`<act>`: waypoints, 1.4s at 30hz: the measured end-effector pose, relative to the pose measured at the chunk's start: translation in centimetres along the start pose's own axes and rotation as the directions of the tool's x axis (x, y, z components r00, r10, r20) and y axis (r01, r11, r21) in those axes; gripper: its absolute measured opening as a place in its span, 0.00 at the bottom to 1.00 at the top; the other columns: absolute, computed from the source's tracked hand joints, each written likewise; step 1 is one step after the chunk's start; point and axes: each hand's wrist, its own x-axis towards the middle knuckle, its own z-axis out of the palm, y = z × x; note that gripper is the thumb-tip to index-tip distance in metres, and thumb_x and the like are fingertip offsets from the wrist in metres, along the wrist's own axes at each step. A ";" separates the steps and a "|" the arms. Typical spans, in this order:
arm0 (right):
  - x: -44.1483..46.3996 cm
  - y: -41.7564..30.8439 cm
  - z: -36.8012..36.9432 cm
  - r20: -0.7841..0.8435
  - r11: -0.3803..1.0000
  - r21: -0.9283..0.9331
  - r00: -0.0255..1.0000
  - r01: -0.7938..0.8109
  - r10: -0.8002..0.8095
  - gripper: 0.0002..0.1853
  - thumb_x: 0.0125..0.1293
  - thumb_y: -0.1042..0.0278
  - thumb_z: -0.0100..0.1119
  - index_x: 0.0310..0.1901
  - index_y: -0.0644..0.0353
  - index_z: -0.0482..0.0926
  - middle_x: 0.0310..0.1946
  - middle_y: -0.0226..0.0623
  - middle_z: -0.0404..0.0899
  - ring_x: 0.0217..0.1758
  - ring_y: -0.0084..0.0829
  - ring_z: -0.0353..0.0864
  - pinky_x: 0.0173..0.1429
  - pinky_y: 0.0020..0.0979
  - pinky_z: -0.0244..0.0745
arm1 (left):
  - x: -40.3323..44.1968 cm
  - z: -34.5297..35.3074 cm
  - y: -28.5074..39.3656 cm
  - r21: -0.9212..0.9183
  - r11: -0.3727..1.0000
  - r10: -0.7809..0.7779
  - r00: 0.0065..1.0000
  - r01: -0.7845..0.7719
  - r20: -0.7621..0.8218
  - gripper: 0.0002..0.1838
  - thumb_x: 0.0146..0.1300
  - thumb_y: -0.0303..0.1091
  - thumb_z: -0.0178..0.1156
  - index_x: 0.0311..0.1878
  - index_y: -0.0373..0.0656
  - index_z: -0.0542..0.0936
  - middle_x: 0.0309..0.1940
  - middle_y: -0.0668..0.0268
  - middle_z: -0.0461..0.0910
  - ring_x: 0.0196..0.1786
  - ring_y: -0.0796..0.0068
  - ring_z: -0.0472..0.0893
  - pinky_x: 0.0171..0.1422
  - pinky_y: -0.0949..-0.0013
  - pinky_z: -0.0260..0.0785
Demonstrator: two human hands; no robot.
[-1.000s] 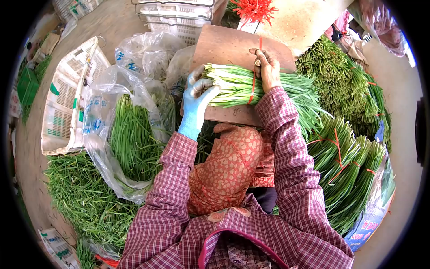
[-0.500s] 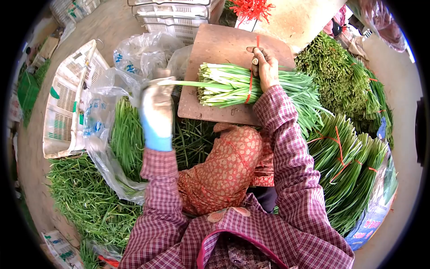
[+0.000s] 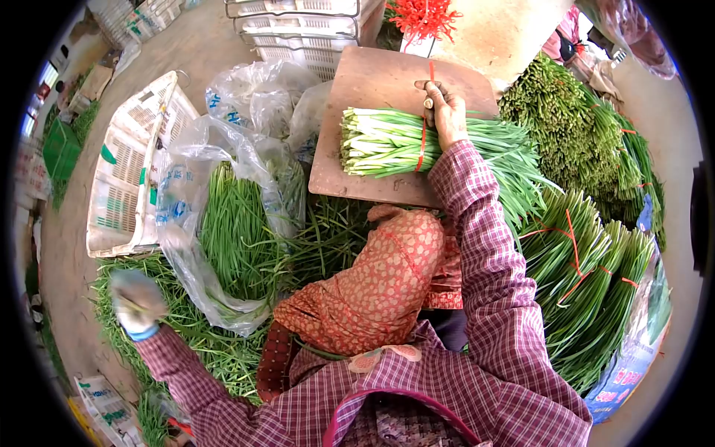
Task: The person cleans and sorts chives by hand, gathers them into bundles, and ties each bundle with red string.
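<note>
A bunch of Chinese chives [image 3: 383,141] lies across a brown board [image 3: 357,82], its pale cut ends pointing left. Around its middle runs a red tie [image 3: 421,149]. My bare right hand [image 3: 447,115] is above the bunch, its fingers closed on the tie, whose free end sticks up past them. Far to the left, my gloved left hand [image 3: 138,302] is over a pile of loose green leaves [image 3: 186,328]. Motion smears its fingers, so I cannot tell whether it holds anything.
A clear plastic bag [image 3: 175,201] with chives stands left of my knee, beside a tilted white crate [image 3: 126,171]. Tied bunches [image 3: 573,268] lie at my right, with more stalks [image 3: 566,127] behind. Red ties [image 3: 424,16] and stacked crates [image 3: 302,26] are beyond the board.
My left hand has swung from beside the board down and left, away from the bunch. The long stalk seen at that hand no longer shows there. My right hand keeps its grip.
</note>
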 end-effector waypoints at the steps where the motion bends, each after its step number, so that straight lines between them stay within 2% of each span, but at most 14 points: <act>1: 0.0 0.0 -0.1 -0.002 1.000 -0.010 1.000 -0.006 0.006 0.13 0.71 0.62 0.50 0.46 0.62 0.79 0.18 0.18 0.63 0.17 0.13 0.57 0.22 0.19 0.52 | -0.2 -2.7 -0.8 0.358 0.917 -0.116 0.744 -0.175 0.658 0.16 0.65 0.41 0.58 0.52 0.44 0.79 0.35 0.58 0.83 0.28 0.74 0.82 0.38 0.67 0.77; 3: -0.1 0.0 -0.2 -0.001 1.000 0.004 1.000 -0.008 0.008 0.13 0.71 0.62 0.50 0.46 0.62 0.79 0.18 0.18 0.63 0.16 0.13 0.57 0.22 0.19 0.53 | -0.9 4.8 -3.6 0.824 0.499 -0.385 0.782 -0.270 0.490 0.11 0.62 0.39 0.60 0.39 0.41 0.83 0.36 0.61 0.84 0.34 0.71 0.83 0.41 0.69 0.76; 5: -0.1 0.1 0.0 0.004 1.000 0.020 1.000 -0.005 0.005 0.13 0.71 0.62 0.50 0.46 0.62 0.79 0.18 0.18 0.63 0.16 0.13 0.57 0.22 0.19 0.53 | -0.4 8.3 -8.7 0.805 0.421 -0.231 0.809 -0.417 0.540 0.09 0.63 0.34 0.59 0.42 0.43 0.84 0.38 0.61 0.83 0.38 0.70 0.82 0.46 0.68 0.75; 8: -0.2 0.1 -0.2 -0.011 1.000 0.005 1.000 0.010 -0.010 0.12 0.72 0.63 0.49 0.45 0.60 0.81 0.18 0.19 0.67 0.16 0.13 0.59 0.21 0.19 0.54 | -0.2 17.0 -12.6 0.685 0.373 -0.053 0.722 -0.626 0.690 0.11 0.58 0.34 0.62 0.44 0.45 0.83 0.43 0.65 0.82 0.45 0.66 0.81 0.51 0.65 0.73; 9: -0.3 0.2 -0.3 -0.019 1.000 0.001 1.000 0.012 -0.012 0.12 0.72 0.63 0.49 0.45 0.60 0.81 0.18 0.19 0.67 0.16 0.13 0.59 0.21 0.19 0.54 | 0.0 19.3 -13.9 0.646 0.346 -0.014 0.684 -0.681 0.729 0.14 0.56 0.32 0.64 0.46 0.43 0.82 0.47 0.61 0.79 0.50 0.63 0.79 0.55 0.65 0.71; 11: -0.2 0.2 -0.2 -0.023 1.000 -0.016 1.000 0.006 -0.006 0.13 0.72 0.63 0.49 0.45 0.60 0.80 0.18 0.19 0.67 0.16 0.13 0.59 0.21 0.19 0.54 | 0.7 22.1 -17.2 0.637 0.204 0.051 0.658 -0.744 0.752 0.23 0.50 0.36 0.67 0.51 0.47 0.78 0.47 0.65 0.74 0.50 0.62 0.73 0.53 0.60 0.68; 13: -0.3 -0.1 -0.1 -0.025 1.000 -0.014 1.000 -0.012 0.012 0.13 0.72 0.63 0.49 0.45 0.60 0.80 0.18 0.18 0.68 0.17 0.13 0.59 0.21 0.19 0.54 | 1.4 23.7 -18.8 0.678 0.078 0.099 0.682 -0.731 0.724 0.22 0.48 0.38 0.68 0.49 0.48 0.79 0.44 0.66 0.72 0.47 0.62 0.72 0.50 0.59 0.67; 19: -0.7 -0.1 0.2 -0.009 1.000 -0.003 1.000 -0.004 0.004 0.12 0.71 0.63 0.49 0.44 0.59 0.80 0.18 0.18 0.68 0.17 0.12 0.60 0.22 0.18 0.54 | 0.7 21.8 -24.0 0.740 0.098 0.232 0.738 -0.666 0.634 0.11 0.49 0.38 0.66 0.39 0.53 0.81 0.38 0.69 0.70 0.44 0.64 0.71 0.48 0.59 0.66; 21: -0.7 -0.2 0.3 -0.027 0.999 -0.054 1.000 0.008 -0.009 0.14 0.72 0.61 0.49 0.45 0.62 0.79 0.18 0.18 0.63 0.15 0.13 0.56 0.22 0.20 0.53 | 0.5 21.2 -25.3 0.751 0.187 0.240 0.770 -0.634 0.591 0.13 0.49 0.36 0.67 0.40 0.53 0.81 0.38 0.69 0.70 0.45 0.64 0.72 0.48 0.59 0.66; 27: -0.6 0.0 0.1 -0.027 0.999 -0.043 0.999 0.019 -0.020 0.14 0.72 0.61 0.49 0.45 0.61 0.80 0.18 0.19 0.63 0.15 0.13 0.56 0.21 0.20 0.53 | -0.8 23.6 -18.7 0.739 0.201 0.199 0.766 -0.643 0.612 0.19 0.48 0.34 0.68 0.47 0.47 0.80 0.43 0.64 0.72 0.48 0.61 0.72 0.52 0.58 0.66; 29: -0.8 0.0 0.0 -0.033 0.998 -0.061 0.999 0.035 -0.037 0.14 0.72 0.61 0.49 0.45 0.61 0.80 0.18 0.19 0.63 0.15 0.13 0.56 0.21 0.19 0.53 | -0.3 25.3 -17.7 0.639 0.068 0.297 0.627 -0.766 0.720 0.22 0.49 0.36 0.68 0.50 0.46 0.78 0.48 0.64 0.71 0.52 0.60 0.70 0.57 0.58 0.63; 33: -0.9 0.0 0.0 -0.033 1.000 0.020 0.999 0.021 -0.021 0.12 0.71 0.63 0.50 0.43 0.60 0.81 0.18 0.19 0.68 0.17 0.12 0.60 0.23 0.17 0.55 | 0.7 24.0 -22.2 0.684 0.006 0.192 0.673 -0.729 0.715 0.26 0.51 0.38 0.66 0.55 0.45 0.75 0.52 0.64 0.71 0.55 0.60 0.69 0.61 0.56 0.60; 36: -1.0 0.1 0.0 -0.041 1.000 0.027 0.999 0.005 -0.004 0.12 0.71 0.63 0.49 0.43 0.59 0.81 0.17 0.19 0.68 0.17 0.12 0.60 0.22 0.18 0.55 | -0.1 22.4 -23.9 0.704 0.073 0.161 0.705 -0.707 0.691 0.28 0.52 0.40 0.65 0.57 0.45 0.74 0.52 0.64 0.70 0.56 0.61 0.68 0.62 0.56 0.60; 42: -1.4 -0.3 -0.4 -0.015 0.999 0.048 1.000 0.024 -0.023 0.13 0.72 0.62 0.49 0.44 0.60 0.81 0.17 0.19 0.68 0.17 0.13 0.61 0.23 0.17 0.55 | 0.0 24.8 -17.4 0.656 -0.001 0.101 0.653 -0.755 0.751 0.34 0.46 0.47 0.69 0.58 0.47 0.74 0.54 0.63 0.70 0.59 0.60 0.67 0.63 0.55 0.58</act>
